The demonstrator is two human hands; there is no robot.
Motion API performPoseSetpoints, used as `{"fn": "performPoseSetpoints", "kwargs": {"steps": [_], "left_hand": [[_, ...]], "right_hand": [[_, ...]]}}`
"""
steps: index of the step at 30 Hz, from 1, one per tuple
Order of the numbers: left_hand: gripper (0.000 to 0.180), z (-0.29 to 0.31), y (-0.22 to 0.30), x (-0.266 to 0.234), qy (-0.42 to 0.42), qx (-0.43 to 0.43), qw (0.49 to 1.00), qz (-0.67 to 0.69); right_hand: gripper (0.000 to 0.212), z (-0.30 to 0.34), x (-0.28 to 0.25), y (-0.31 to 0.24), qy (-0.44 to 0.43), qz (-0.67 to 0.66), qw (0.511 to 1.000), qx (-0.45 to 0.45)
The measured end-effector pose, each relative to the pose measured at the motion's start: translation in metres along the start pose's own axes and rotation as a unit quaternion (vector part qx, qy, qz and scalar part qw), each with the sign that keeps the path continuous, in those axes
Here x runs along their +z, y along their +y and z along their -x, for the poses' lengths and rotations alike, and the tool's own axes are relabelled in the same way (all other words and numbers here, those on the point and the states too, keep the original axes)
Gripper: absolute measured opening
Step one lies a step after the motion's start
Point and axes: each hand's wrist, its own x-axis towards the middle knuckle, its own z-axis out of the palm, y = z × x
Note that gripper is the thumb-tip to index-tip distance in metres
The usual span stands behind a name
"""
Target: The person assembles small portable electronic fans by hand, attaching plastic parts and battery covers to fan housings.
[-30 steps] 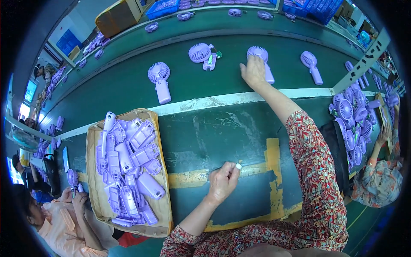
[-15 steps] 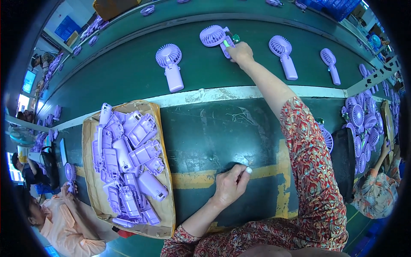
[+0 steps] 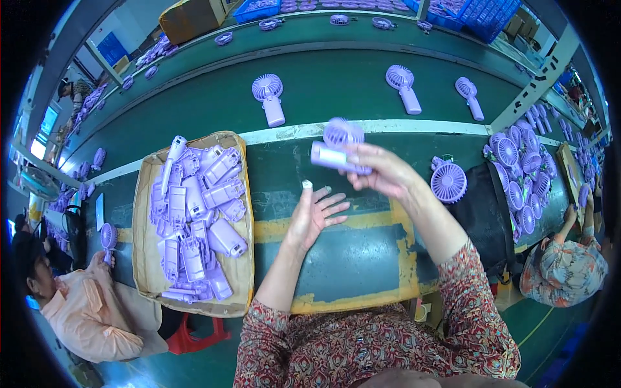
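Observation:
My right hand (image 3: 387,172) is closed on the handle of a purple handheld fan (image 3: 328,156), held above the bench; the fan head is blurred by motion. Below it and to the left, my left hand (image 3: 315,216) is open with its fingers spread, holding nothing, and a white cover shows on the thumb tip. Left of that hand stands a cardboard box (image 3: 251,271) heaped with purple plastic handle shells (image 3: 194,197). Another round purple fan head (image 3: 448,181) lies on the bench to the right of my right forearm.
Beyond a pale rail (image 3: 297,134), purple fans (image 3: 272,100) lie spaced along a green conveyor belt (image 3: 336,97). A black bag-like thing (image 3: 482,216) and a heap of fans (image 3: 517,168) are at the right. Co-workers sit on both sides; a metal post (image 3: 540,74) rises at the upper right.
My right hand has drawn back from the conveyor with the fan and now holds it over the bench. My left hand has uncurled and moved up and slightly left, toward the fan.

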Motion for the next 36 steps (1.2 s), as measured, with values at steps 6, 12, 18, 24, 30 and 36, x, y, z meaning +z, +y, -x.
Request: {"fn": "performPoseSetpoints", "kwargs": {"steps": [6, 12, 18, 24, 30, 36], "left_hand": [[0.085, 0.025, -0.014, 0.028, -0.094, -0.116, 0.988, 0.035], [0.061, 0.034, -0.036, 0.013, -0.09, -0.068, 0.983, 0.142], [0.046, 0.068, -0.02, 0.035, 0.012, 0.132, 0.991, -0.005], [0.052, 0.083, -0.022, 0.062, 0.201, 0.399, 0.696, -0.562], [0.059, 0.08, -0.046, 0.058, 0.093, 0.295, 0.525, -0.793], [0.063, 0.064, -0.03, 0.053, 0.1, 0.195, 0.657, -0.721]], "right_hand": [[0.035, 0.094, 0.037, 0.077, -0.084, 0.154, 0.98, 0.091], [0.035, 0.143, 0.049, 0.131, -0.077, 0.237, 0.957, 0.146], [0.031, 0.155, 0.036, 0.148, -0.003, 0.137, 0.983, 0.119], [0.037, 0.16, 0.031, 0.147, 0.044, -0.094, 0.99, 0.091], [0.036, 0.164, 0.021, 0.161, 0.045, -0.093, 0.989, 0.105], [0.031, 0.174, 0.013, 0.153, 0.091, -0.08, 0.986, 0.115]]}}
